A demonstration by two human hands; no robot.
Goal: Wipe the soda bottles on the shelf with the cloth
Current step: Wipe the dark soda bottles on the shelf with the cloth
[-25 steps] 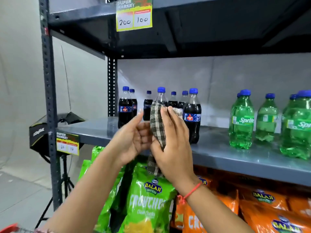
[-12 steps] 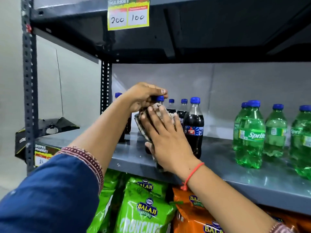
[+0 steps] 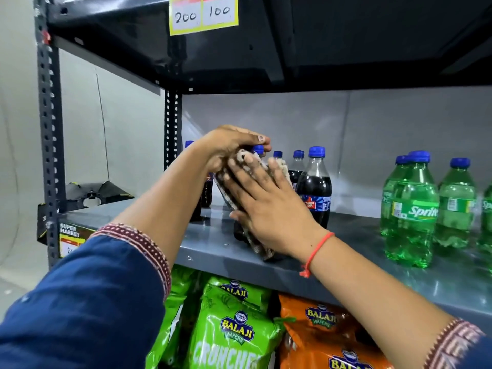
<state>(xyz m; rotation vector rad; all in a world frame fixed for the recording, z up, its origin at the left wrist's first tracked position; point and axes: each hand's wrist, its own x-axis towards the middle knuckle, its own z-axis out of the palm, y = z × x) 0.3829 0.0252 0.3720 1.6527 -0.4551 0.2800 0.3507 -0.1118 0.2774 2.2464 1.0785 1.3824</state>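
A dark cola bottle with a blue cap (image 3: 258,149) stands near the front of the grey shelf (image 3: 207,249), mostly hidden by my hands. My left hand (image 3: 229,146) grips its neck and cap from above. My right hand (image 3: 266,209) presses a checked cloth (image 3: 259,247) flat against the bottle's side, with the cloth's lower end hanging to the shelf. More cola bottles (image 3: 315,187) stand just behind and to the right.
Green Sprite bottles (image 3: 411,211) stand at the right of the same shelf. Green (image 3: 234,334) and orange (image 3: 322,334) Balaji snack bags fill the shelf below. A dark shelf (image 3: 292,49) with a yellow price tag (image 3: 203,13) hangs overhead. The grey upright post (image 3: 49,129) is at left.
A second ago I held the cloth in front of the shelf with both hands. Since then my left hand has taken the bottle's top and my right hand has pressed the cloth onto it.
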